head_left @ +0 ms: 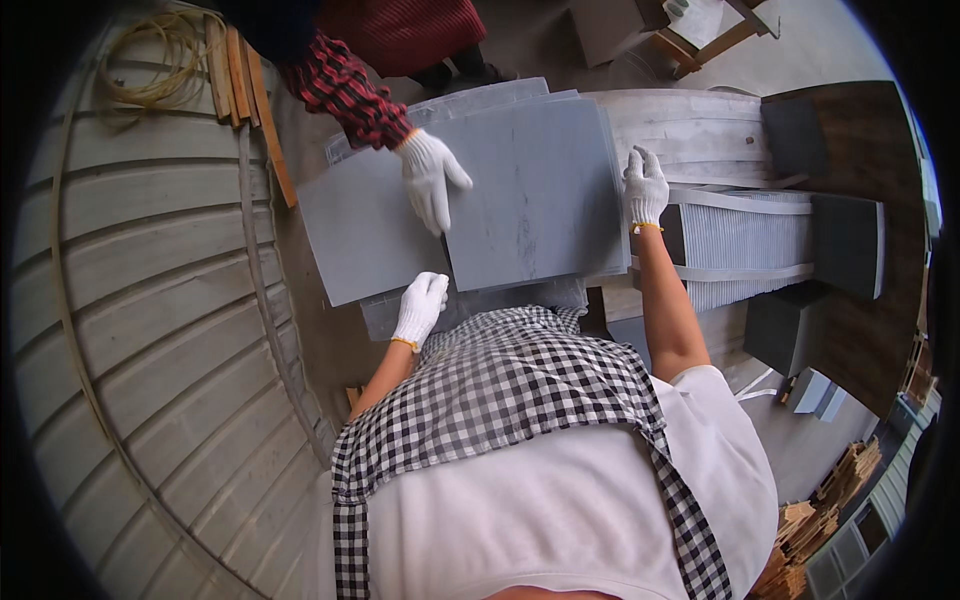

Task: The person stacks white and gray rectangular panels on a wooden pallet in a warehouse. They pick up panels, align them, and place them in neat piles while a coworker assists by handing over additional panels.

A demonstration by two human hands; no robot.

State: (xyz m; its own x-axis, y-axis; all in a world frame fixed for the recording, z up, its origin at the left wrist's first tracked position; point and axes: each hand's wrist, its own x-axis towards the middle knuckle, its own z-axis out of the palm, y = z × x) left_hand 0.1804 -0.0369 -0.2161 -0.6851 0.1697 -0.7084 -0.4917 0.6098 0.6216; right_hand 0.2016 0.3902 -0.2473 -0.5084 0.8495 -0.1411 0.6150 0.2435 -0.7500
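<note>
Two large flat grey sheets lie side by side before me: a left sheet (365,225) and a right sheet (535,190), the right one on top of a stack. My left hand (422,308), in a white knitted glove, is closed with fingers curled beside the near edges where the sheets meet; whatever it may hold is hidden. My right hand (646,190), gloved the same way, is at the stack's right edge, fingers bent and slightly apart, with nothing visible in them. A co-worker's gloved hand (432,180) reaches over the seam from the far side, fingers pointing toward me.
On the right, a strapped bundle of thin grey sheets (745,245) lies by a grey block (848,245) and a wooden board (690,130). A ribbed wall or panel (170,290) fills the left, with wooden strips (240,75) and coiled strapping (155,60) at its far end.
</note>
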